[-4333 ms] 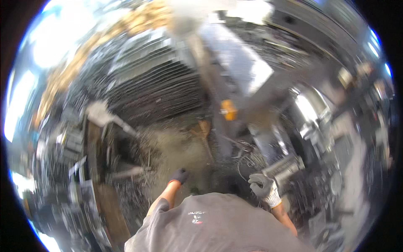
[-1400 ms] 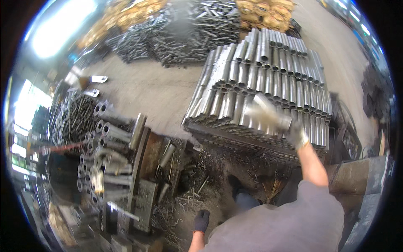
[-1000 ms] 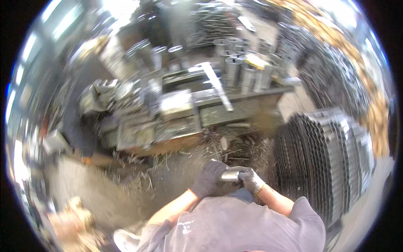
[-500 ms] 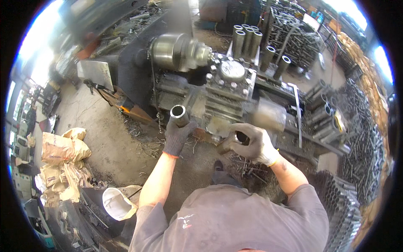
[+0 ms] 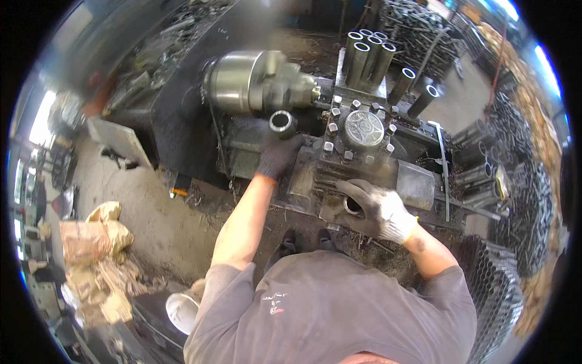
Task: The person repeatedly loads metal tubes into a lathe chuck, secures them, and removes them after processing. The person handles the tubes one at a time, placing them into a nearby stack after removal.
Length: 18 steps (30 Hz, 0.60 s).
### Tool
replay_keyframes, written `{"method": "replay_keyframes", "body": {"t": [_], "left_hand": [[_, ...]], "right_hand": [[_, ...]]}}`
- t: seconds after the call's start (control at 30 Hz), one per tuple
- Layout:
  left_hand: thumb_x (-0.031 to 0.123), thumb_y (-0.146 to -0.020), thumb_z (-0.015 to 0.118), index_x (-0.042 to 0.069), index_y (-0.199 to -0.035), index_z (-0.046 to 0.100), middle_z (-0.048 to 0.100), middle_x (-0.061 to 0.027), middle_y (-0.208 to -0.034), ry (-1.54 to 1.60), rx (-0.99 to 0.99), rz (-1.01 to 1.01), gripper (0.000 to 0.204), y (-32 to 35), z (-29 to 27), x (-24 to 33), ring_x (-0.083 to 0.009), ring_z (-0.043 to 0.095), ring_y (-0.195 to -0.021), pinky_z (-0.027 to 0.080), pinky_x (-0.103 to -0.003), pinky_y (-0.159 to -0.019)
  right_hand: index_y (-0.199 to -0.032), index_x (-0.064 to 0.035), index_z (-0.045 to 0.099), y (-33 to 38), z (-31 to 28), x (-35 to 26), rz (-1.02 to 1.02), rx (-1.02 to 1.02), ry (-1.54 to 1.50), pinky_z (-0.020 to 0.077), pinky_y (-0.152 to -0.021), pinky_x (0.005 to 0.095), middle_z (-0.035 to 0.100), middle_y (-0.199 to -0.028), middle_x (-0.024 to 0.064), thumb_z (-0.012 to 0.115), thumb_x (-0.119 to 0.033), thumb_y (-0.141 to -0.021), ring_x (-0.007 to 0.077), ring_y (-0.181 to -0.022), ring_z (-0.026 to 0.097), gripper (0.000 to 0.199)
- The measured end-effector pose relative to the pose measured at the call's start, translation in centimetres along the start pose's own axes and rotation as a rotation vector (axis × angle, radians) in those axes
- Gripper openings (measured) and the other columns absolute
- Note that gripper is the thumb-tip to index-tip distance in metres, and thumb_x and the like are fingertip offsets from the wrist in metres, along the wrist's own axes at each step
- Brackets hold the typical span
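Note:
My left hand (image 5: 279, 159), in a dark work glove, is closed round a short steel tube (image 5: 281, 124) whose open end points up. It is just in front of the lathe's chuck (image 5: 245, 82), whose jaw end looks blurred. My right hand (image 5: 377, 212), in a dark glove with a pale cuff, grips another steel tube (image 5: 353, 205) by the near side of the tool post (image 5: 364, 128). Only that tube's round mouth shows clearly; the fingers hide most of the rest.
Several upright tubes (image 5: 362, 57) stand behind the tool post, with two more to their right. A long metal caliper-like tool (image 5: 441, 170) lies on the bed at right. Stacked tubes (image 5: 491, 291) are at lower right; paper sacks (image 5: 94, 239) and a white bucket (image 5: 182, 310) sit at left.
My left hand has carried its tube forward and to the right, up to the chuck. My right hand, still gripping its tube, has shifted slightly right. The view has turned a little.

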<state>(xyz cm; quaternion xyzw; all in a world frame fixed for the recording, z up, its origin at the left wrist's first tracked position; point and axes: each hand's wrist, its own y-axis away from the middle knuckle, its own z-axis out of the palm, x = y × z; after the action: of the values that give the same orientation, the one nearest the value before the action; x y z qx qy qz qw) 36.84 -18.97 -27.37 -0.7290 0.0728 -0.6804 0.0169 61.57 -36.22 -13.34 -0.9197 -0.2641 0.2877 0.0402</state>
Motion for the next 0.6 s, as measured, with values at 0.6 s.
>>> {"method": "replay_keyframes", "body": {"t": [0.6], "left_hand": [[0.021,-0.083,0.087,0.010,-0.147,0.052,0.063,-0.0167,-0.141,-0.272,-0.330,0.017,0.074,6.8,-2.2,-0.8,-0.0323,0.064,-0.131,0.053,-0.044,-0.107]], "right_hand": [[-0.128,-0.0072,0.078,-27.5,-2.1,12.2,0.418,-0.949,0.134,0.0544,-0.101,0.0396,0.077,-0.129,0.0095,0.074,-0.046,-0.096,0.0231,-0.110,0.072,0.050]]}}
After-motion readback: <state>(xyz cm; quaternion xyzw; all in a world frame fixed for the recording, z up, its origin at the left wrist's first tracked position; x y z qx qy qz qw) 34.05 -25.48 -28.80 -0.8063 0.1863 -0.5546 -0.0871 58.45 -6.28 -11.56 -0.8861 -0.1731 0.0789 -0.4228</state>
